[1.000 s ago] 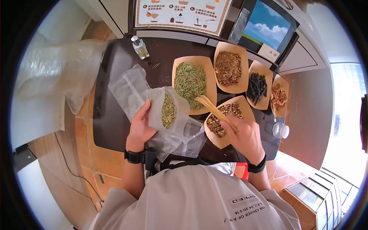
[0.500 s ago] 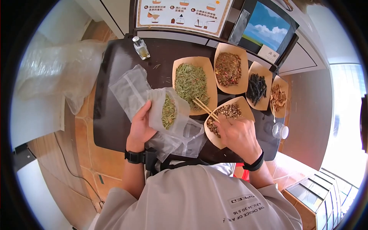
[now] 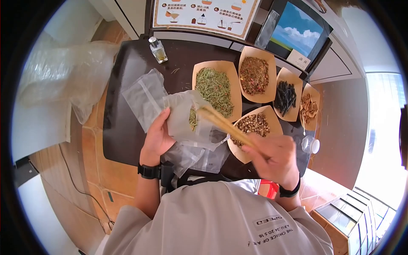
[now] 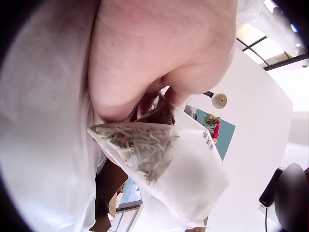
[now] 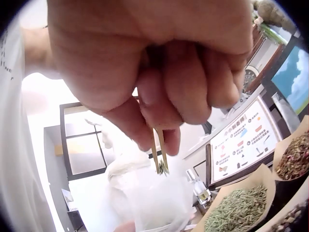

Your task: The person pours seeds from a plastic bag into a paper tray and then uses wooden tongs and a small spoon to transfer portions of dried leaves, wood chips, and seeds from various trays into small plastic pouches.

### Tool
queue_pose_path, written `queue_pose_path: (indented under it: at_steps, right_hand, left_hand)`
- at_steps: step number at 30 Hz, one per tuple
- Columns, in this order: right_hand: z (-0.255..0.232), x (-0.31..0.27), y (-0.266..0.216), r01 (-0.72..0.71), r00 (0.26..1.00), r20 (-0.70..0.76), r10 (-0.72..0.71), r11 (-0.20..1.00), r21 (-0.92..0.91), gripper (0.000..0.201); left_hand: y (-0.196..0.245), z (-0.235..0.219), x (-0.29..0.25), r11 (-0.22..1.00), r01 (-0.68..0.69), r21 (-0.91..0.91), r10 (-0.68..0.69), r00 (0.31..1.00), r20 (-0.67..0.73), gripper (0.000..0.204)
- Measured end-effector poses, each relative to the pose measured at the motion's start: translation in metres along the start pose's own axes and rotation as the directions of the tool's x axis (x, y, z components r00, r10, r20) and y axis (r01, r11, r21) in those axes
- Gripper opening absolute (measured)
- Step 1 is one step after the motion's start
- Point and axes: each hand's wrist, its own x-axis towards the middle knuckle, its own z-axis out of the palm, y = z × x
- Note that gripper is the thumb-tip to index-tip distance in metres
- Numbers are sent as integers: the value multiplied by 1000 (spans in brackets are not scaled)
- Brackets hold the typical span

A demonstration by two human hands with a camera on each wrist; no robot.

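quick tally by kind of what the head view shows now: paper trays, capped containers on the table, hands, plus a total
paper trays: 5
capped containers: 2
hands: 2
total: 9

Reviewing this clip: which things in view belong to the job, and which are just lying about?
Part of the job:
pouch, held by the left hand
wooden tongs, held by the right hand
green herb, some between the tongs' tips
perhaps the other filled trays

Apparently just lying about:
glass bottle
sky picture
plastic sheeting
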Motion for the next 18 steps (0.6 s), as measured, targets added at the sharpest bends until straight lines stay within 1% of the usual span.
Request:
queue_pose_path:
  at_steps: [1, 3, 4, 5, 6, 7, 8, 9, 11, 12, 13, 15, 16, 18]
  right_hand:
    - [4, 0, 0, -1, 1000, -1, 1, 1000, 0, 18]
    - [10, -1, 3, -29, 989, 142, 32, 999, -23, 17]
    - [7, 2, 1, -62, 993, 103, 59, 998, 25, 14]
    - [5, 2, 1, -60, 993, 105, 57, 998, 26, 14]
    - [0, 1, 3, -193, 979, 71, 190, 980, 44, 12]
    - [-5, -1, 6, -323, 946, 38, 321, 944, 65, 11]
    - [-9, -1, 10, -394, 919, 36, 394, 919, -1, 11]
    - [-10, -2, 17, -396, 918, 36, 396, 918, -3, 11]
    - [-4, -8, 36, -304, 950, -12, 312, 913, -272, 17]
    - [-1, -8, 38, -321, 939, 16, 344, 891, -322, 23]
    - [3, -8, 39, -322, 938, 16, 345, 890, -323, 23]
    - [10, -8, 42, -273, 950, 70, 305, 917, -290, 22]
    - [10, -7, 44, -290, 940, 102, 325, 920, -262, 21]
    - [15, -4, 46, -298, 942, 83, 326, 923, -242, 21]
  left_hand:
    - [0, -2, 0, 1000, 2, 1, -2, 1000, 1, 44]
    - [0, -5, 0, 999, 10, -46, -9, 1000, 15, 43]
    - [0, -5, 1, 999, 9, -47, -8, 1000, 15, 43]
    - [0, -4, 1, 998, 12, -70, -10, 1000, 22, 43]
    - [0, -5, 0, 996, 17, -93, -14, 999, 29, 43]
    - [0, -5, 0, 995, 17, -94, -14, 1000, 28, 43]
    - [0, -6, 0, 993, 19, -117, -12, 998, 60, 44]
    - [0, -6, 1, 990, 22, -139, -10, 996, 92, 45]
    - [0, -4, 0, 991, 20, -131, -7, 995, 98, 44]
    - [1, -3, -1, 993, 14, -120, -2, 995, 103, 44]
    - [1, -2, -1, 992, 15, -121, -3, 995, 103, 44]
    - [2, -2, -1, 997, 13, -72, -5, 994, 108, 41]
    - [1, -3, -1, 997, 9, -75, -1, 994, 107, 41]
    - [1, -5, -1, 998, 6, -56, -4, 1000, 31, 40]
